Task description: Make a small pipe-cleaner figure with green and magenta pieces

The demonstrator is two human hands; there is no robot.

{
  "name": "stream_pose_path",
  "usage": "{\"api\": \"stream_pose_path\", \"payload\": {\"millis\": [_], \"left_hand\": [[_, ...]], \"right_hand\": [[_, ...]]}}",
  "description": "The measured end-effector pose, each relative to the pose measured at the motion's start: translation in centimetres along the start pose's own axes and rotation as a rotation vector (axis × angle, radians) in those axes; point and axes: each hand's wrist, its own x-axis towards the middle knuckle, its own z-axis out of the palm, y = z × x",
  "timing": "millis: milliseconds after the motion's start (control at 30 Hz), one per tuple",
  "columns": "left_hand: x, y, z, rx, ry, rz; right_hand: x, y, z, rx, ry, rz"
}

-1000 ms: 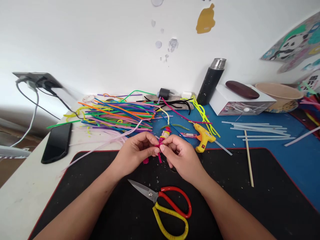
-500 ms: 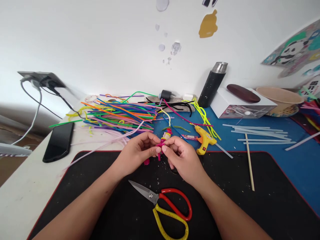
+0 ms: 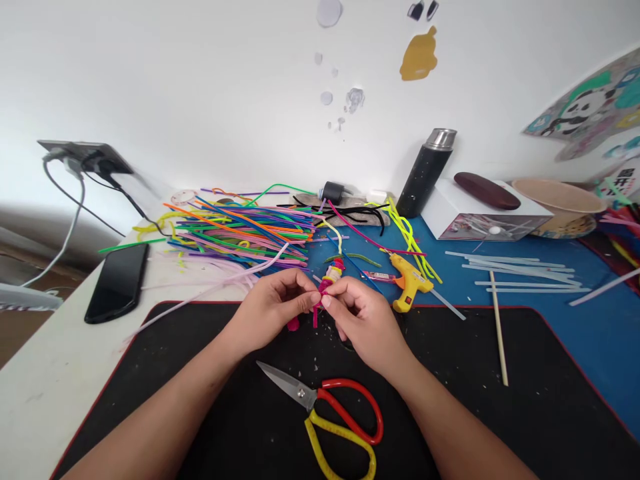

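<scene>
My left hand [image 3: 270,310] and my right hand [image 3: 363,317] meet over the far edge of a black mat [image 3: 525,407]. Both pinch a small pink pipe-cleaner figure [image 3: 325,287] between thumb and fingertips. Its yellow and red top sticks up above my fingers, and pink ends hang below my left hand. Scissors [image 3: 330,417] with one red and one yellow handle lie closed on the mat just in front of my wrists.
A heap of coloured pipe cleaners [image 3: 235,233] lies behind my left hand, a black phone [image 3: 117,280] to its left. A yellow glue gun [image 3: 407,280], glue sticks [image 3: 520,273], a wooden stick [image 3: 499,327], a dark flask [image 3: 425,173] and a white box [image 3: 485,210] sit to the right.
Both hands stay pinched on the pink figure with only slight finger shifts. The view has tilted a little, so everything sits slightly lower in the picture.
</scene>
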Motion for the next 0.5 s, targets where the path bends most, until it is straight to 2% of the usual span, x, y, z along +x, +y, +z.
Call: {"api": "stream_pose_path", "payload": {"millis": [267,500], "left_hand": [[0.17,-0.70,0.20,0.006,0.015,-0.008],[0.02,0.04,0.51,-0.025,-0.027,0.023]], "right_hand": [[0.12,0.25,0.21,0.048,-0.020,0.037],[0.27,-0.15,-0.16,0.132,0.011,0.027]]}}
